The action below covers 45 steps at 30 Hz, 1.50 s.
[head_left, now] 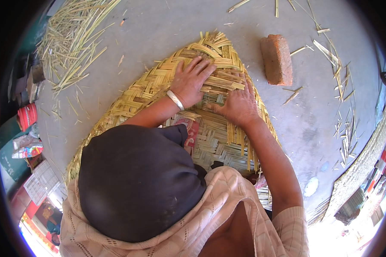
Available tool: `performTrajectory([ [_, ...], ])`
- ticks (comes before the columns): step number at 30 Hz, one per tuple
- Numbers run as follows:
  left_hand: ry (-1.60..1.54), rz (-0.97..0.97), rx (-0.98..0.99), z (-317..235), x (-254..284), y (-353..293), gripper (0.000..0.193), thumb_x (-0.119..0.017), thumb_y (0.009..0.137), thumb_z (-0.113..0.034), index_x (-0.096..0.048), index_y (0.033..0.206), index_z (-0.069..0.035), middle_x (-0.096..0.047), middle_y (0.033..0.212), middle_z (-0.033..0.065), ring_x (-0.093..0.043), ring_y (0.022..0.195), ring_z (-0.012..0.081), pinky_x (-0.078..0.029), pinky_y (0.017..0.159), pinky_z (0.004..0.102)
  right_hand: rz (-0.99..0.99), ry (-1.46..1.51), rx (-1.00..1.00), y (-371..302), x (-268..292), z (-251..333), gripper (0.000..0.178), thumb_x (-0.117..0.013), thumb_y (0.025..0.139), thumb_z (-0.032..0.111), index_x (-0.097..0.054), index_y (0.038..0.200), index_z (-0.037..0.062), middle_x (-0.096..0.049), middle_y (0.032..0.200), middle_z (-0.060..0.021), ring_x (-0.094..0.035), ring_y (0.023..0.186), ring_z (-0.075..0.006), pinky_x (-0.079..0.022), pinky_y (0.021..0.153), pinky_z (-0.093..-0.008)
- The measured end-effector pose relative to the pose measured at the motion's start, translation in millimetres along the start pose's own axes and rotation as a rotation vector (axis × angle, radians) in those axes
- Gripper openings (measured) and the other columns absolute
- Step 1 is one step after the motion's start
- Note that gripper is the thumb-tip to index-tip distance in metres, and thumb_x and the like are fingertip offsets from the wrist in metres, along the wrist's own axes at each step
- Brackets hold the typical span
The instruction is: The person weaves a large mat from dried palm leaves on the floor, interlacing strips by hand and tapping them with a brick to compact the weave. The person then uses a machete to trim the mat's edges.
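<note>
A large piece of plaited yellow split-cane strips (pixel 146 92) lies in front of me, narrowing to a folded tip at its far end. On its woven surface, near the tip, my left hand (pixel 191 81) rests with fingers spread; a white bangle circles that wrist. Close by to the right, my right hand (pixel 241 105) presses on the weave by its right edge, thumb stretched out toward the left hand. Its fingertips are partly hard to make out among the strips. Several loose strip ends (pixel 225 81) run between the two hands.
A red brick (pixel 278 60) sits on the grey floor (pixel 304 124) right of the tip. Loose cane strips (pixel 75 38) are heaped at the far left, and more scraps (pixel 345 132) trail down the right. A dark cloth (pixel 137 184) covers the near part of the weave.
</note>
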<state>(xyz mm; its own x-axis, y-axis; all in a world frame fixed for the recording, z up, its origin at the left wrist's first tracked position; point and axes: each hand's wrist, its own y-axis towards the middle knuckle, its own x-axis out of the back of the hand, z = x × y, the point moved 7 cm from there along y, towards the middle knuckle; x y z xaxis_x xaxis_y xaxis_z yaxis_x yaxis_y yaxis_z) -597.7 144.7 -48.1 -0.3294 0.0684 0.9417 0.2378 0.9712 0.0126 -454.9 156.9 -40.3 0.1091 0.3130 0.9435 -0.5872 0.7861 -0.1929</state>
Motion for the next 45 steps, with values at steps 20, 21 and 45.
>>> performTrajectory([
  [20,-0.324,0.187,0.055,19,11,29,0.045,-0.053,0.086,-0.001,-0.061,0.129,-0.01,-0.062,0.131,0.0126,-0.056,0.126,0.0332,-0.043,0.105,0.0427,0.026,0.154,0.083,19,28,-6,0.032,-0.053,0.084,0.017,-0.063,0.106,-0.0035,-0.064,0.114,-0.0259,-0.06,0.11,-0.0394,-0.047,0.098,-0.0471],
  [21,-0.409,0.115,-0.018,22,19,30,0.041,-0.053,0.089,-0.004,-0.061,0.129,-0.009,-0.063,0.129,0.0149,-0.058,0.122,0.0341,-0.045,0.104,0.0413,-0.013,0.174,0.105,21,30,-7,0.033,-0.052,0.085,0.017,-0.062,0.109,-0.0028,-0.064,0.114,-0.0254,-0.06,0.111,-0.0385,-0.047,0.098,-0.0469],
  [45,0.055,0.241,-0.291,-8,3,0,0.041,-0.057,0.086,-0.006,-0.064,0.125,-0.015,-0.048,0.148,0.0052,-0.029,0.147,0.0313,-0.031,0.107,0.0649,0.229,0.302,0.16,32,41,-33,0.048,-0.055,0.085,0.013,-0.053,0.132,0.0002,-0.06,0.127,-0.0225,-0.057,0.118,-0.0374,-0.046,0.101,-0.0441],
])
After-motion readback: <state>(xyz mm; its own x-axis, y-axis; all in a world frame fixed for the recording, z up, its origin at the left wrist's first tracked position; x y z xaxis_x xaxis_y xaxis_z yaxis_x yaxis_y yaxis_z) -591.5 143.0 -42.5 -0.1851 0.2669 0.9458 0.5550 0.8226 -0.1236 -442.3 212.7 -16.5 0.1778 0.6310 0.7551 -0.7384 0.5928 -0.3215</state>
